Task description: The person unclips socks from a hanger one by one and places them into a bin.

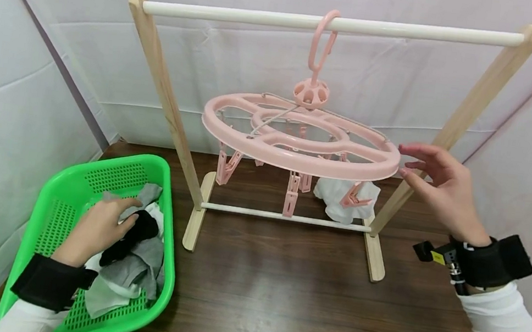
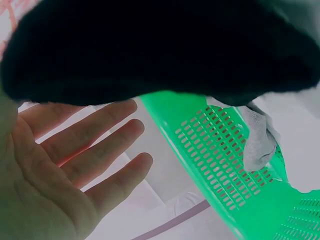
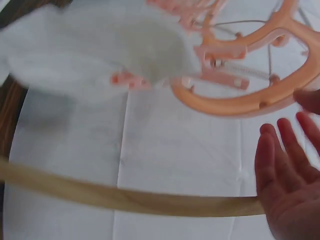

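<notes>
In the head view, my left hand (image 1: 101, 226) is inside the green basket (image 1: 164, 281), over a black sock-like piece (image 1: 135, 236) and grey cloth pieces (image 1: 141, 264). The black piece fills the top of the left wrist view, hiding the thumb; the other fingers (image 2: 112, 177) are spread and fairly straight. My right hand (image 1: 445, 185) is at the right rim of a pink round clip hanger (image 1: 316, 164), fingers extended, thumb at or against the rim. A white cloth piece (image 1: 342, 197) hangs from its right-side clips (image 3: 225, 77).
A wooden stand (image 1: 169, 99) carries a white rod (image 1: 244, 16) from which the hanger hangs by its hook (image 1: 317, 42). Several pink clips (image 1: 291, 197) dangle below the ring. White sheeting (image 1: 257, 71) surrounds the dark wooden table (image 1: 269, 299).
</notes>
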A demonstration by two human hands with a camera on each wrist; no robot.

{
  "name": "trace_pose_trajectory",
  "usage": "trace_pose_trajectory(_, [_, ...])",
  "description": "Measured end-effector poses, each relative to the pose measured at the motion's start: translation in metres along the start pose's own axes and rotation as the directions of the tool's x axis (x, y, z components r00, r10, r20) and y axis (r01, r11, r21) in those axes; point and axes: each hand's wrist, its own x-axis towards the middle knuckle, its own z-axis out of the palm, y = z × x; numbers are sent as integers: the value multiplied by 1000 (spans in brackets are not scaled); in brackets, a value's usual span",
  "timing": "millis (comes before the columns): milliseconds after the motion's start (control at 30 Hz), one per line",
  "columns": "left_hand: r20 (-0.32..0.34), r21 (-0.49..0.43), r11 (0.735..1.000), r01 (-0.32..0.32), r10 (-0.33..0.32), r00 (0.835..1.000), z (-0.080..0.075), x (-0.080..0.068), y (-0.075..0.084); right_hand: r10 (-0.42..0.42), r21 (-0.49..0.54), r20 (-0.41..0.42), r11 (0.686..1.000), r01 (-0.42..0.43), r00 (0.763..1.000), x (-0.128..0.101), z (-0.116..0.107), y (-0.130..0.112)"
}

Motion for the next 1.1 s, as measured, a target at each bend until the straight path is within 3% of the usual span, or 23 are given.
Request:
trace_pose_trajectory(100, [9, -6, 1000, -8, 8, 1000, 1, -1, 3, -68, -71, 99, 995, 75, 993, 9, 0, -8])
trace_pose_trajectory(233, [-1, -14, 1000, -16, 16, 1000, 2, -2, 4, -104, -216, 196, 965, 146, 975, 15, 4, -27])
trace_pose_trajectory(500, [5, -20, 1000, -22, 22, 1000, 5, -1, 6, -160, -350, 309, 898, 269, 937, 22, 12, -53])
trace_pose_trajectory(667, [12, -13, 999, -29, 29, 1000, 6, -1, 8, -200, -366, 312, 877, 312, 929, 21, 22, -59])
trace_pose_trajectory(833, [12, -18, 999, -37, 38, 999, 9, -2, 11, -270, -354, 259, 867, 351, 927, 21, 35, -61])
trace_pose_trajectory(1100, [-8, -24, 998, -60, 59, 998, 13, -2, 13, -347, -309, 211, 864, 399, 914, 20, 49, -67])
